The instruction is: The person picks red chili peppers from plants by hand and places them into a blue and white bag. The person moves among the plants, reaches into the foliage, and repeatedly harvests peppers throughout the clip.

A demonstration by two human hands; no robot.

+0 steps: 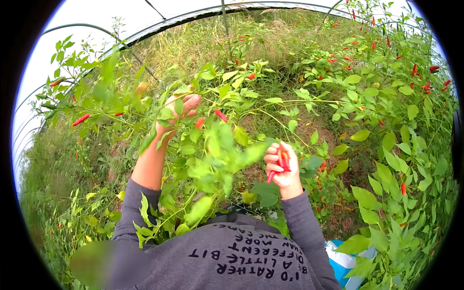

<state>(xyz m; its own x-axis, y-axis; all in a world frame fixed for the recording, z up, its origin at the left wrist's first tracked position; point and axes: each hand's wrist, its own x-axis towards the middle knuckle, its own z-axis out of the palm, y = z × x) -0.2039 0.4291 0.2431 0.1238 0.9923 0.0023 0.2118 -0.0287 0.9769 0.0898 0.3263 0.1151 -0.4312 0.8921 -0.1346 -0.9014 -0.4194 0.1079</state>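
Several red chili peppers (284, 159) lie in my right hand (282, 165), its fingers curled around them and the palm turned up. My left hand (183, 107) reaches up among the leafy pepper branches at upper left of centre, fingers bent at a stem; leaves partly cover it, and whether it grips the stem is not plain. Close to its right hang a red pepper (221, 116) and an orange-red pepper (200, 123). Farther left, another red pepper (81, 119) hangs from a branch.
Pepper plants (366, 203) with red fruit crowd the right side. A blue and white container (342, 259) stands at lower right, partly behind leaves. Blurred foliage (217, 148) rises between my arms. Metal hoops (224, 18) of a tunnel greenhouse arch above tall dry grass.
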